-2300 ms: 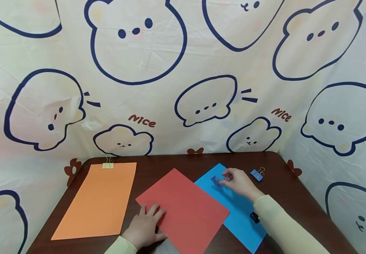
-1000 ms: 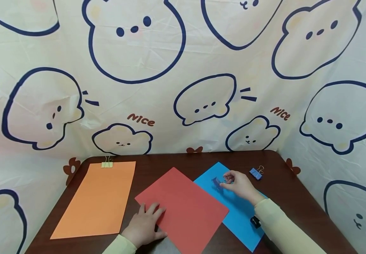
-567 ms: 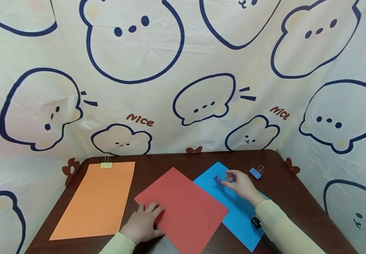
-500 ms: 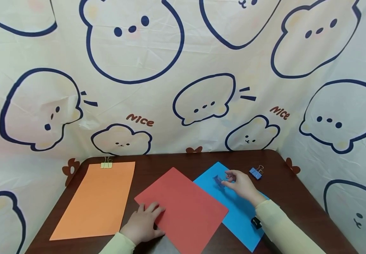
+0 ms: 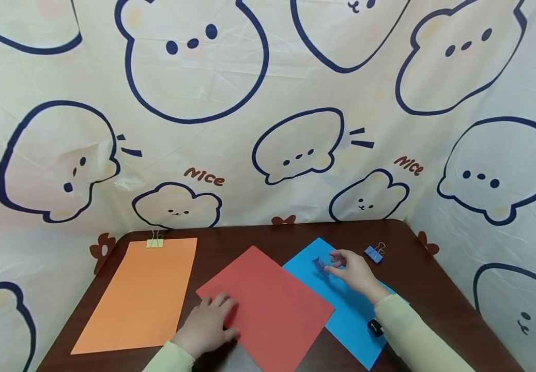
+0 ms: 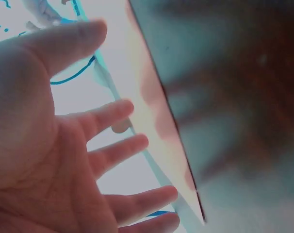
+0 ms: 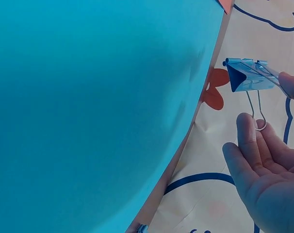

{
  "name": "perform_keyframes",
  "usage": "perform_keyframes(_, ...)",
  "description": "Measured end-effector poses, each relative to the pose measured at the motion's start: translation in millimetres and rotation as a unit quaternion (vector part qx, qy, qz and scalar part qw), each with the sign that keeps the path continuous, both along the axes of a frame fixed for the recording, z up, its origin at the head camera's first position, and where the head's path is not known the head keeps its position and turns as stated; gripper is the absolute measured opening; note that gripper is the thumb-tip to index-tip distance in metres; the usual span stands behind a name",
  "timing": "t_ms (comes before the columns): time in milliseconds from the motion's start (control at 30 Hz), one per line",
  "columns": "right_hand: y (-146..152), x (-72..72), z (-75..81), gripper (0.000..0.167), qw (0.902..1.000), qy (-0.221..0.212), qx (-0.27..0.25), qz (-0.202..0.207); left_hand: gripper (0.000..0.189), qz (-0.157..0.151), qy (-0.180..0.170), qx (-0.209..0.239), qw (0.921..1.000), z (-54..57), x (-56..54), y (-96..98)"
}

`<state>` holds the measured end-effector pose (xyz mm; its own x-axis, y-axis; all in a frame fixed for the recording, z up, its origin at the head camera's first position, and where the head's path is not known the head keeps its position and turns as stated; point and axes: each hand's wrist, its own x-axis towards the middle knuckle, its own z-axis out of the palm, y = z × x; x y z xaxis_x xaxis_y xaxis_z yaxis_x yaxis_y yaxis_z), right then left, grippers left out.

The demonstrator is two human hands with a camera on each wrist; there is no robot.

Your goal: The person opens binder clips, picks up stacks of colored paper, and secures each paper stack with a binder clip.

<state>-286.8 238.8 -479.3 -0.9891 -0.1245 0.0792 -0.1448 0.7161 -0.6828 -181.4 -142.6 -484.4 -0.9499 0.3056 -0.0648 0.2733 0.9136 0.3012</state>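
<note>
My right hand (image 5: 357, 272) is above the blue sheet of paper (image 5: 348, 310) and pinches a blue binder clip (image 7: 250, 77). The right wrist view shows thumb and fingertips on the clip's two wire handles, which stand apart; the clip hangs clear of the paper. Fingers spread and fairly straight, my left hand (image 5: 206, 324) is at the left edge of a red sheet (image 5: 272, 305). I cannot tell whether its fingertips touch that sheet. The red sheet lies turned cornerwise and overlaps the left side of the blue one.
An orange sheet (image 5: 142, 294) with a yellow-green binder clip (image 5: 154, 243) on its top edge lies at the left. Another blue binder clip (image 5: 374, 253) rests at the back right of the dark table (image 5: 244, 235). A patterned cloth (image 5: 230, 155) hangs behind and beside it.
My left hand has shifted slightly left at the red sheet's edge. The right hand stays nearly in place with the binder clip. The three sheets lie much as before.
</note>
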Motion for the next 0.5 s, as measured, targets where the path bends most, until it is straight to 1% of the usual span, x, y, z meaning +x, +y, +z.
perform_keyframes(100,-0.3,0.6,0.2,0.045,1.0000,0.001,-0.002,-0.001,0.053,0.026,0.020,0.007,0.9994,3.2,-6.4,-3.6)
perform_keyframes(200,-1.0,1.2,0.7,0.044,1.0000,0.002,-0.004,0.000,0.046,0.061,0.026,0.011,0.9978,5.4,-14.8,-9.4)
perform_keyframes(333,-2.1,1.6,1.5,0.044,1.0000,0.006,-0.003,-0.001,0.051,0.095,0.017,0.017,0.9952,4.5,-26.1,-18.2)
perform_keyframes(500,-3.5,1.8,2.2,0.043,1.0000,0.009,-0.001,0.000,0.062,0.116,0.007,0.016,0.9931,-2.0,-36.5,-26.9)
